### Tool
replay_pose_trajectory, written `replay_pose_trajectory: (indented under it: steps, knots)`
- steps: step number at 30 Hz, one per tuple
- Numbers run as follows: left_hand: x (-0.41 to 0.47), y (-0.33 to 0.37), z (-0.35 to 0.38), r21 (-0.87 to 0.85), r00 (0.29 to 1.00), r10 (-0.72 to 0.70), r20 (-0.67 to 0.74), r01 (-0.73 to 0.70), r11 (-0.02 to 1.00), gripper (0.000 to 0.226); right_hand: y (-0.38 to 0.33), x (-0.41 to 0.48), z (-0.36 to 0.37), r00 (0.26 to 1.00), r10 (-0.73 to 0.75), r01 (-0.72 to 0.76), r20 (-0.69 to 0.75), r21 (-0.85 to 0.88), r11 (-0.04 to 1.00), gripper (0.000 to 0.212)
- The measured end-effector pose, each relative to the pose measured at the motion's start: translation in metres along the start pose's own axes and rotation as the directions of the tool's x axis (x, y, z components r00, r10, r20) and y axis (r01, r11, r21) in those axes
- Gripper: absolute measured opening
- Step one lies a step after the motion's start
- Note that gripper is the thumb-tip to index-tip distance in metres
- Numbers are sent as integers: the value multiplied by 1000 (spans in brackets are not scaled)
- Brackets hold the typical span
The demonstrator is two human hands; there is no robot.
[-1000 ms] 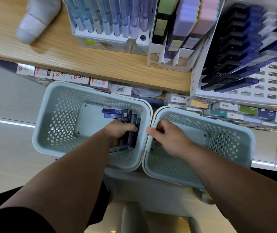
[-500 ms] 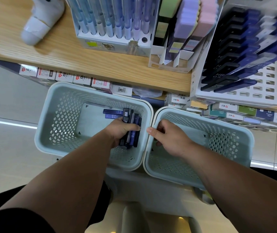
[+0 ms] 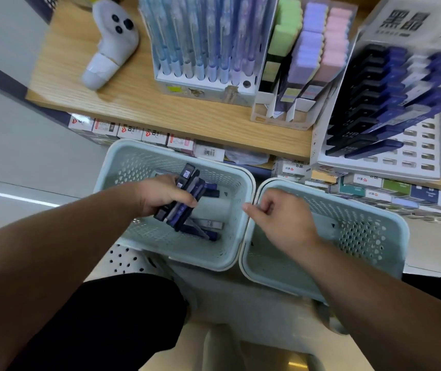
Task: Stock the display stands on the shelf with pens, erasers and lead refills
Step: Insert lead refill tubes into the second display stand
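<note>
Left hand [image 3: 164,196] grips a bundle of dark lead refills [image 3: 187,188], fingers and thumb wrapped round them, held tilted just above the floor of the left basket [image 3: 131,162]

A few loose refills [image 3: 208,227] lie flat on the basket bottom under and beside the bundle

Right hand [image 3: 283,220] sits over the near-left corner of the right basket [image 3: 369,236], fingers curled in, thumb tip pointing at the rim where the two baskets touch; can't tell whether it pinches the rim or holds nothing

Baskets are pale blue with holes in the walls and stand side by side below the front edge of the wooden shelf [image 3: 147,111]

On the shelf, refill stand [image 3: 417,153] at far right, upper rows filled with black and blue cases, lowest slots bare

Eraser stand [image 3: 280,116] just left of it with green, purple and pink erasers [image 3: 313,44]

Pen stand [image 3: 206,85] next left, packed with blue and purple pens [image 3: 200,44], one hole at its right end open

White ghost-shaped thing [image 3: 109,46] lies at the left end of the shelf

Small boxes [image 3: 144,133] line the lower shelf behind the baskets
</note>
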State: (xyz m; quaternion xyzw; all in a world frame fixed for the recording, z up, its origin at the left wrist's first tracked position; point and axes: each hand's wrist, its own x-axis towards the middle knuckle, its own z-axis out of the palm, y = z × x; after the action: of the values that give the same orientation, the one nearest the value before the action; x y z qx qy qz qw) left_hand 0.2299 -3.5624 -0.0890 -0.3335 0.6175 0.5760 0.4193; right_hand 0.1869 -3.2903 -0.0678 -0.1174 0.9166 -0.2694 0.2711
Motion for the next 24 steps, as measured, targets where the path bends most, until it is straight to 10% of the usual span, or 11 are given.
replay_pose_trajectory:
  steps: [9,14,20,24]
  knots:
    - [-108,4,-83,-176,993,102,-61,-111,978,70,-71,14,16,958,-170,175,231,0,985,15]
    - [-140,-38,-99,-502,947,175,-270,-293,814,17,-92,43,46,865,-71,207,497,-224,952,55]
    - [-106,-80,-75,-741,926,72,-372,-342,578,28,-103,79,92,836,-14,267,549,-383,884,76]
    - [-99,-92,-74,-723,927,130,-351,-356,592,31,-92,96,114,840,-51,272,541,-338,901,71]
